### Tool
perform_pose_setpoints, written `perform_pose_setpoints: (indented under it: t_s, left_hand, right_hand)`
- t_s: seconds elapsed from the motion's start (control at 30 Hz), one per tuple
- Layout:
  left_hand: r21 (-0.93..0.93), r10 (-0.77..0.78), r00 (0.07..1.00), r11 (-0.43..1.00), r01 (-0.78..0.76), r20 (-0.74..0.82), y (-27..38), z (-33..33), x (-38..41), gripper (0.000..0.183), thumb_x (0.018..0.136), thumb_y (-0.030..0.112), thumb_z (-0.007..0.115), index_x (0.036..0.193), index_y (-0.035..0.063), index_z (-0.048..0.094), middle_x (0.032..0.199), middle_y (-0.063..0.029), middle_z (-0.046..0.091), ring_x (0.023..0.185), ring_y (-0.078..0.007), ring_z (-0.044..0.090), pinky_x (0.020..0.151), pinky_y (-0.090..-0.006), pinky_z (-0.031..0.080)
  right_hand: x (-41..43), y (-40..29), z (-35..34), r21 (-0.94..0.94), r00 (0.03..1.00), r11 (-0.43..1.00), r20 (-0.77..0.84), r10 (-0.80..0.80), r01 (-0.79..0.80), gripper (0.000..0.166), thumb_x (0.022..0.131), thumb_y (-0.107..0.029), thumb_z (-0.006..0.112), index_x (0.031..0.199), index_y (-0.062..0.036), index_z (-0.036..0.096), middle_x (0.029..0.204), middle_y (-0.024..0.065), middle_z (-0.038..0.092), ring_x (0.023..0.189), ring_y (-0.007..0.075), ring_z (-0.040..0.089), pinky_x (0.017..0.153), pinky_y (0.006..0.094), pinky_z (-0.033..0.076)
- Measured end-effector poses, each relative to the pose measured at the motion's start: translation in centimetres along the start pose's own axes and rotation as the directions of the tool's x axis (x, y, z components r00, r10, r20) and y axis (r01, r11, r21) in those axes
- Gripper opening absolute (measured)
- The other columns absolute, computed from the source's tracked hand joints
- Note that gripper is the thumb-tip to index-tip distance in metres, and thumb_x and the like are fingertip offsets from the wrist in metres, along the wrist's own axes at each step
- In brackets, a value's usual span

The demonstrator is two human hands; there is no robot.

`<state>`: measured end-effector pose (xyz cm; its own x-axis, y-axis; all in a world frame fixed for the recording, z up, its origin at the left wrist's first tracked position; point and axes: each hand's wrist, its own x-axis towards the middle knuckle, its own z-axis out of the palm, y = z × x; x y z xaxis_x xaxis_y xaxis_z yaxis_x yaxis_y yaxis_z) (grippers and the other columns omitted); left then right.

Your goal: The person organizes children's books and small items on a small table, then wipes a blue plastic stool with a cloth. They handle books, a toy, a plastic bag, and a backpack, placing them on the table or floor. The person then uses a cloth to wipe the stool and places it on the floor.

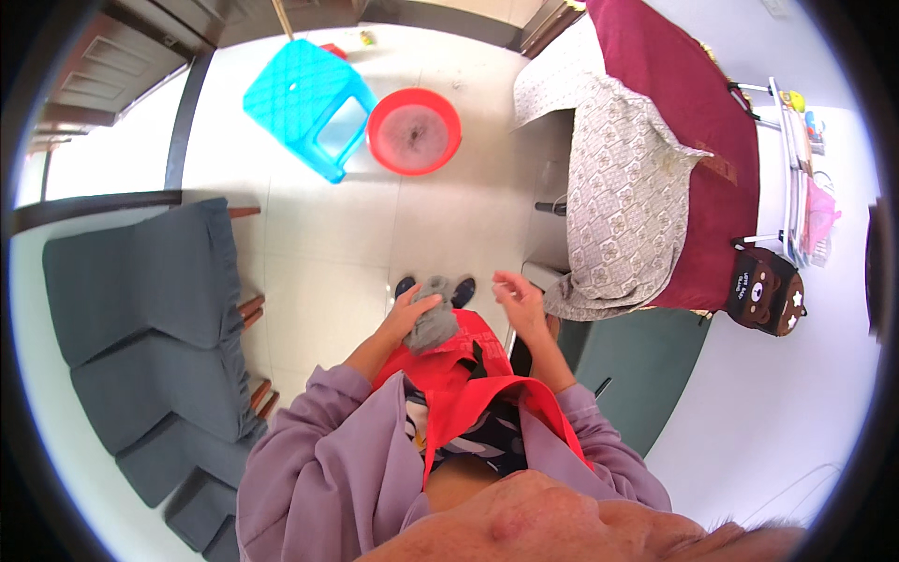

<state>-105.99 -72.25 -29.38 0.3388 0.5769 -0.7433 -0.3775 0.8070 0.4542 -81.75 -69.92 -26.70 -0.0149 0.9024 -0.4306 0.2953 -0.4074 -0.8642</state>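
A crumpled grey cloth (433,327) is gripped in my left hand (407,312), held in front of the red apron (481,337) I wear. My right hand (518,298) is raised on the other side with its fingers apart and slightly bent; nothing shows in it. It is nearest to the hanging corner of a patterned tablecloth (625,204). Beyond my dark shoes (463,291), a red basin (449,156) stands on the tiled floor with cloudy, sudsy water (411,137) inside.
A blue plastic stool (295,98) stands beside the basin. Along the left runs a grey-covered sofa (154,295) with wooden legs. At right, a table with a maroon cover (723,204) stands against the wall, near a bear-face backpack (762,291). Pale floor tiles (323,246) lie between.
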Motion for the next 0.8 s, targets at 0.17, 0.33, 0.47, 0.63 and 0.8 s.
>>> perform_pose_setpoints:
  t_s: [0.17, 0.33, 0.47, 0.63, 0.8]
  left_hand:
    - [-0.185, 0.078, 0.997, 0.98, -0.077, -0.003, 3.0, -1.2, 1.0, 0.044, 0.085, 0.022, 0.062, 0.123, 0.0019, 0.05, 0.108, -0.0084, 0.061, 0.096, -0.0163, 0.059, 0.084, -0.0296, 0.048]
    - [-0.256, 0.133, 0.989, 0.956, -0.146, -0.068, 6.0, -2.1, 3.8, 0.039, 0.087, 0.021, 0.058, 0.12, 0.0018, 0.051, 0.106, -0.0094, 0.061, 0.094, -0.0182, 0.06, 0.084, -0.0317, 0.049]
    - [-0.272, 0.166, 0.973, 0.94, -0.205, -0.161, 9.2, -1.1, 5.8, 0.036, 0.088, 0.022, 0.055, 0.117, -0.0005, 0.052, 0.103, -0.0116, 0.063, 0.089, -0.0213, 0.063, 0.08, -0.0341, 0.051]
    - [-0.519, 0.031, 0.948, 0.831, -0.2, -0.315, 11.8, 2.6, 6.6, 0.036, 0.089, 0.024, 0.052, 0.112, -0.0033, 0.055, 0.099, -0.0138, 0.065, 0.085, -0.0241, 0.065, 0.08, -0.0356, 0.053]
    - [-0.506, -0.026, 0.933, 0.846, -0.171, -0.359, 13.9, 5.0, 7.7, 0.037, 0.089, 0.024, 0.051, 0.112, -0.0043, 0.056, 0.1, -0.0151, 0.065, 0.085, -0.0252, 0.065, 0.079, -0.0355, 0.053]
  right_hand:
    - [10.8, -4.2, -5.0, 0.395, 0.981, 0.916, -0.135, 0.14, -0.076, 0.025, 0.086, -0.009, 0.06, 0.108, 0.0001, 0.059, 0.097, 0.0097, 0.064, 0.081, 0.0166, 0.062, 0.068, 0.0303, 0.054]
    - [25.9, -4.2, -7.5, 0.624, 0.928, 0.774, -0.219, 0.301, -0.104, 0.033, 0.087, -0.009, 0.057, 0.12, -0.0024, 0.051, 0.095, 0.01, 0.061, 0.076, 0.0205, 0.062, 0.068, 0.0352, 0.054]
    - [39.8, 2.0, -9.9, 0.716, 0.843, 0.691, -0.311, 0.439, -0.096, 0.064, 0.081, -0.004, 0.062, 0.136, -0.0097, 0.03, 0.094, 0.0119, 0.058, 0.071, 0.0227, 0.061, 0.064, 0.0408, 0.056]
    - [50.3, 5.6, -12.4, 0.616, 0.678, 0.741, -0.426, 0.599, -0.268, 0.08, 0.077, -0.007, 0.068, 0.141, -0.0103, 0.02, 0.1, 0.0115, 0.057, 0.071, 0.0208, 0.058, 0.056, 0.0362, 0.056]
    - [56.1, 11.4, -17.0, 0.686, 0.813, 0.697, -0.275, 0.514, -0.209, 0.062, 0.074, -0.047, 0.07, 0.125, -0.0171, 0.05, 0.109, 0.0048, 0.049, 0.099, 0.0207, 0.047, 0.075, 0.035, 0.053]
